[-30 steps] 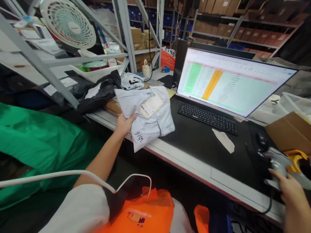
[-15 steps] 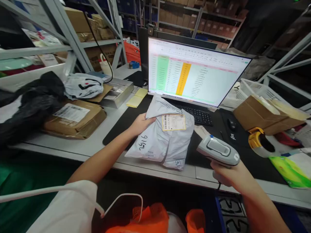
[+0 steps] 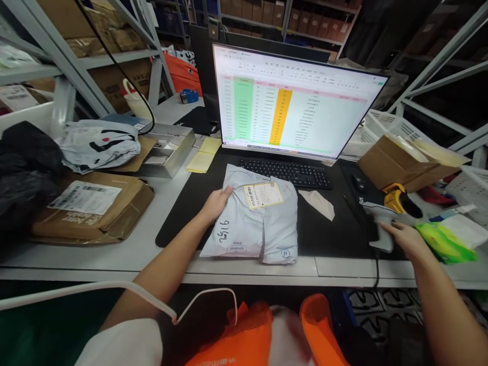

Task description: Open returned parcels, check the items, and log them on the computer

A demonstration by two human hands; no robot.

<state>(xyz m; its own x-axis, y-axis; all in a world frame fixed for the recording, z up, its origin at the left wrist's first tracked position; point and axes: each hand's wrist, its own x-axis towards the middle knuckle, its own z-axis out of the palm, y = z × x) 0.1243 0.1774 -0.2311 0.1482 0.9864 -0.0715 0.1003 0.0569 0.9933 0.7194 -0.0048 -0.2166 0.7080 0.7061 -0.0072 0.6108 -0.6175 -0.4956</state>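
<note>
A white plastic mailer bag (image 3: 246, 229) lies on the black desk mat with its yellow-edged label (image 3: 264, 195) facing up and "2516" handwritten on it. My left hand (image 3: 216, 205) grips its upper left edge, thumb on top and the other fingers hidden below. At the right, a grey barcode scanner (image 3: 381, 231) rests on its side on the mat, its cable hanging over the desk edge. My right hand (image 3: 409, 240) is beside its handle, fingers stretched out and the fingertips at the handle's edge. A pale paper slip (image 3: 317, 203) lies right of the mailer.
Behind the mailer stand a keyboard (image 3: 285, 173) and a monitor (image 3: 297, 101) showing a spreadsheet. Brown boxes (image 3: 95, 208) and a black bag (image 3: 26, 168) occupy the left side. A tape dispenser (image 3: 398, 199), a mouse (image 3: 358, 182), a carton (image 3: 396, 165) and a green packet (image 3: 444, 241) sit at the right.
My right hand has moved right and lowered the scanner onto the mat, its grip loosened. The mailer, tilted up before, now lies flatter on the mat under my left hand.
</note>
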